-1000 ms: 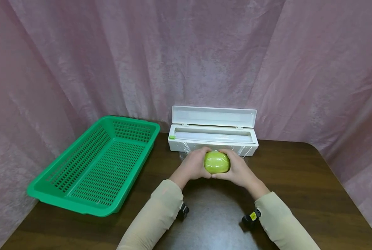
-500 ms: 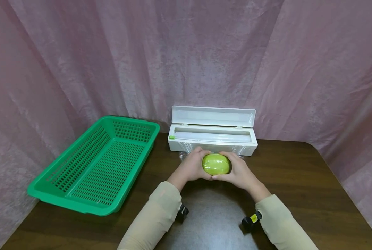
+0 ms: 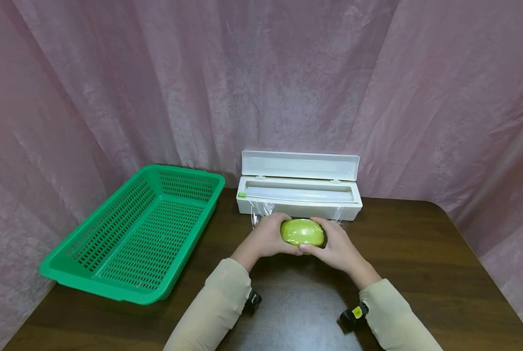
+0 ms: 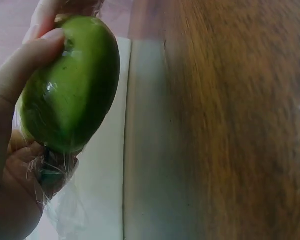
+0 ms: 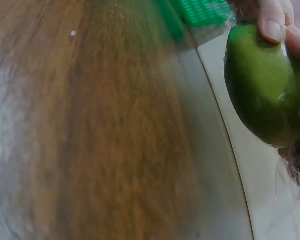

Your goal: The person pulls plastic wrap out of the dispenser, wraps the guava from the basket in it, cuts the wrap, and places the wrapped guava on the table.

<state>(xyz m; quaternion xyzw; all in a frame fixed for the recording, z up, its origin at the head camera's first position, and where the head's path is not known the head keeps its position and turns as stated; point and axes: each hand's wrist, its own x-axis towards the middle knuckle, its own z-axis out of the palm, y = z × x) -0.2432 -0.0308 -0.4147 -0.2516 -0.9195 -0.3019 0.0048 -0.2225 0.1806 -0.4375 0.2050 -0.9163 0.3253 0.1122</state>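
Note:
A green mango (image 3: 302,232), glossy with clear cling film, is held between both hands in front of the white film box. My left hand (image 3: 269,236) grips its left end, thumb on the near side. On the right end, my right hand (image 3: 335,243) grips it the same way, the two thumbs nearly meeting. In the left wrist view, crumpled cling film (image 4: 65,200) trails from the mango (image 4: 75,82) below the palm. The right wrist view shows film bunched beneath the mango (image 5: 265,85) too. Most of the fingers are hidden behind the fruit.
The white cling film box (image 3: 298,208) stands against the curtain, lid (image 3: 301,165) up, the film roll (image 3: 298,194) inside. Film hangs over its front towards the hands. A green plastic basket (image 3: 165,273) sits on the wooden table (image 3: 428,263) at left. Pink curtain (image 3: 288,73) closes off the back.
Both hands have drawn the mango slightly nearer and to the left, away from the box. The mango has turned and shows a longer side. More film shows stretched at the box's left front.

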